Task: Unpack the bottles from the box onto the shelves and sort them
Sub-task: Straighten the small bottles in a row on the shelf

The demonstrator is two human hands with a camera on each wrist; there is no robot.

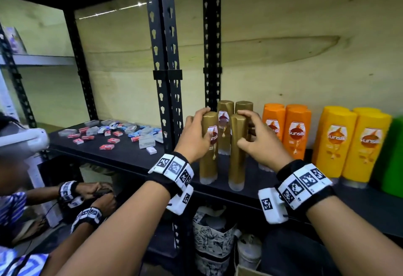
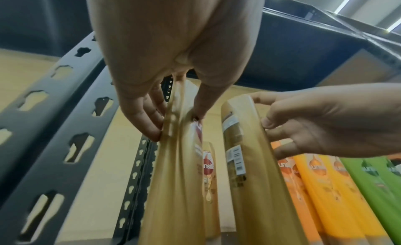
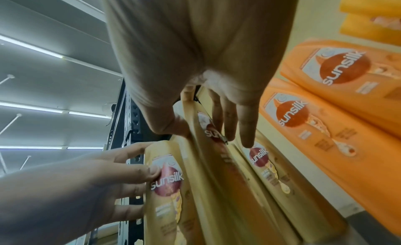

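Two gold Sunsilk bottles stand cap-down near the front of the black shelf [image 1: 130,158]. My left hand [image 1: 196,131] grips the left gold bottle [image 1: 209,162] near its top, thumb on the label; the left wrist view shows my left hand [image 2: 178,122] pinching this left gold bottle [image 2: 173,188]. My right hand [image 1: 255,131] grips the right gold bottle [image 1: 237,162], turned label away; in the right wrist view my right hand [image 3: 208,128] is curled round this right gold bottle [image 3: 217,180]. Two more gold bottles [image 1: 225,123] stand just behind.
Orange bottles [image 1: 294,131], yellow bottles [image 1: 349,144] and a green bottle [image 1: 392,155] line the shelf to the right. Black slotted posts [image 1: 168,79] rise left of the gold group. Small packets [image 1: 122,131] cover the left shelf. Another person's hands [image 1: 91,192] work low left.
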